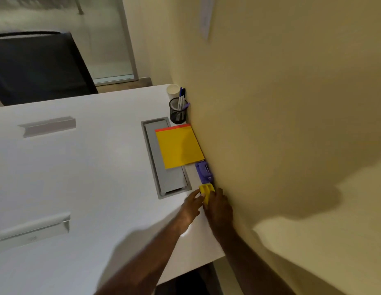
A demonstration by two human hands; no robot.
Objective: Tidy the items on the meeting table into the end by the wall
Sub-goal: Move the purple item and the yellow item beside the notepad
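Beyond both hands, along the wall, the white worktop [89, 167] already carries a row of things, so I judge the tidying is near its end and the step in hand is placing the last piece. Farther ahead of the hands lies the yellow pad [179, 149] with a red top edge, partly over the grey cable hatch [164, 184]. Past it stand the mesh pen cup [178, 111] and a white paper cup [173, 90]. Just ahead of my fingertips is the purple stapler [204, 172], against the wall. My left hand [192, 204] and right hand [218, 207] pinch the small yellow block [206, 192] from both sides. It looks like ribbed plastic, but it is blurred. Next I should push it gently to the wall and release, without knocking the stapler.
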